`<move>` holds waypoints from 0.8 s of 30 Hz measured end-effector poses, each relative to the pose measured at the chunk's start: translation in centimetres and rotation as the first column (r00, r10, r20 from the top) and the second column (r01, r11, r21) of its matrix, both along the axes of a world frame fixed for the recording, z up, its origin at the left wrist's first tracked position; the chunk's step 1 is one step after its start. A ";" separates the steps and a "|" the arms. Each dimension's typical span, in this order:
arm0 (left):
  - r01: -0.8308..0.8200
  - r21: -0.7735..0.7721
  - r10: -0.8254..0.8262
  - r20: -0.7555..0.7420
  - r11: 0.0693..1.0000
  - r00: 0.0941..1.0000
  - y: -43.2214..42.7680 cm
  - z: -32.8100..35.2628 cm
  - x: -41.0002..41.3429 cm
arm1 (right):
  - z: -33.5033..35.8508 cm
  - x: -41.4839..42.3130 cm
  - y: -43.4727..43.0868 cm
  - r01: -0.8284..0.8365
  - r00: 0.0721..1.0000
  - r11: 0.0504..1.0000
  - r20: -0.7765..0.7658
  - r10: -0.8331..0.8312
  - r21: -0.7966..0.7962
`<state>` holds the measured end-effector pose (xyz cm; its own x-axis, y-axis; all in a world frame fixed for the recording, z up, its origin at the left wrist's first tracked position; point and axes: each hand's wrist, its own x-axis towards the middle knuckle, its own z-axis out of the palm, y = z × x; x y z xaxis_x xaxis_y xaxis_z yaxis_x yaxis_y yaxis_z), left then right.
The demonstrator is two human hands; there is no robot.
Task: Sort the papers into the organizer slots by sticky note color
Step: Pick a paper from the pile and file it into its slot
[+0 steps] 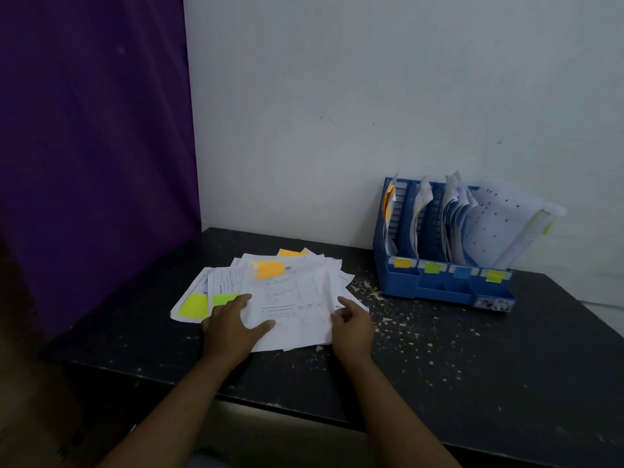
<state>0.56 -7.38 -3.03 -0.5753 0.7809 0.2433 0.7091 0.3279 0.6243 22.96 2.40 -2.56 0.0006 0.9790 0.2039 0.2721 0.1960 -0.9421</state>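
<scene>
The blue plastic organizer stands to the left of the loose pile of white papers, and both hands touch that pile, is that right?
Not quite: the head view shows the blue plastic organizer standing to the right of the loose pile of white papers, not the left. The left hand and the right hand do both touch that pile.

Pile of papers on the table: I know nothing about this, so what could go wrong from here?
1. The papers overlap loosely under the left hand and right hand, so two sheets might lift together and one land in the wrong slot.
2. The yellow note and green note look alike in this dim light, as do the organizer's green label and yellow label; a mix-up seems possible.
3. The leaning sheets in the rightmost slot might spill.
</scene>
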 end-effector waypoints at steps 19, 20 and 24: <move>-0.090 0.464 -0.216 0.565 0.881 0.797 -2.0 2.1 0.3 | 1.2 1.3 -0.9 -0.115 0.965 0.993 -0.238 0.107 -0.021; -0.100 0.470 -0.216 0.572 0.877 0.792 -2.1 2.2 0.3 | 1.2 1.3 -0.9 -0.115 0.968 0.993 -0.225 0.110 -0.013; -0.128 0.456 -0.190 0.587 0.881 0.787 -2.3 3.5 0.3 | 1.4 1.3 -1.2 -0.114 0.974 0.993 -0.198 0.108 -0.022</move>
<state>0.88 -9.72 0.51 -0.6993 0.6915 0.1812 0.1399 -0.1162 0.9833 24.31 1.20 -1.20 -0.0717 0.9813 0.1785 0.0598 0.1828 -0.9813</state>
